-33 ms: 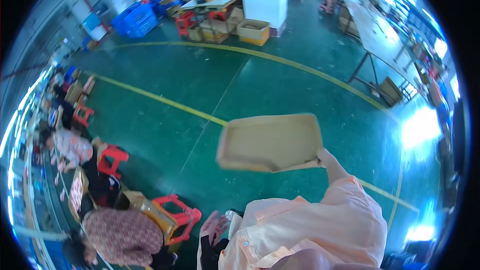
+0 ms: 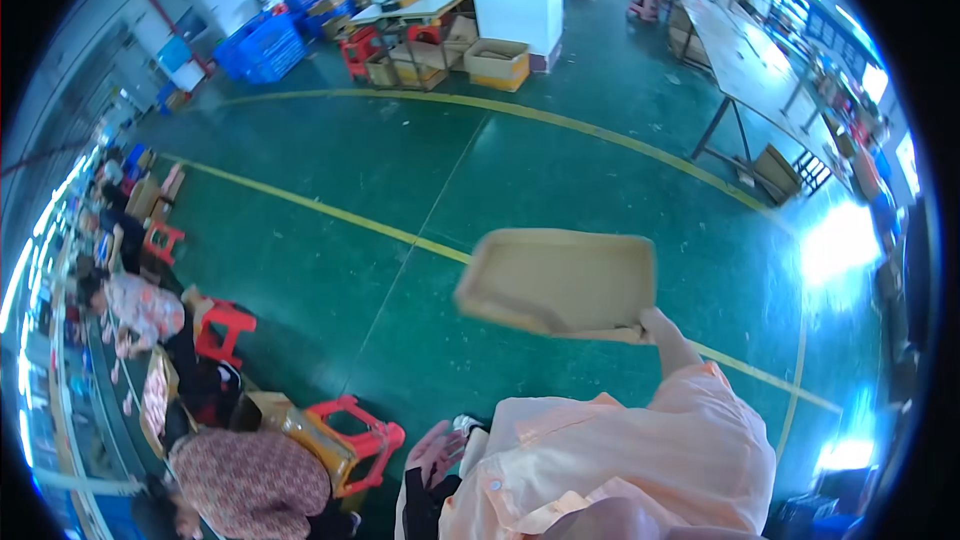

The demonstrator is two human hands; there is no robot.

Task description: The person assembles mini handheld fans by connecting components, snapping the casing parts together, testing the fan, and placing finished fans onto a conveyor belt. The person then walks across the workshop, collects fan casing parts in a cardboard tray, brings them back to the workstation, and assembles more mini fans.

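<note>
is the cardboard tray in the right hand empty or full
Empty: the shallow cardboard tray held by the right hand shows only a bare bottom, nothing lying inside.

A white pillar (image 2: 515,0) rises at twelve o'clock. A long worktop (image 2: 748,55) stretches at two, and a red stool (image 2: 231,318) stands at eight.

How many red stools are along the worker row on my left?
3: the nearest stool beside the worker in the patterned top, the middle stool by the floral-topped worker, and the farthest stool beyond them. Others may be hidden.
</note>
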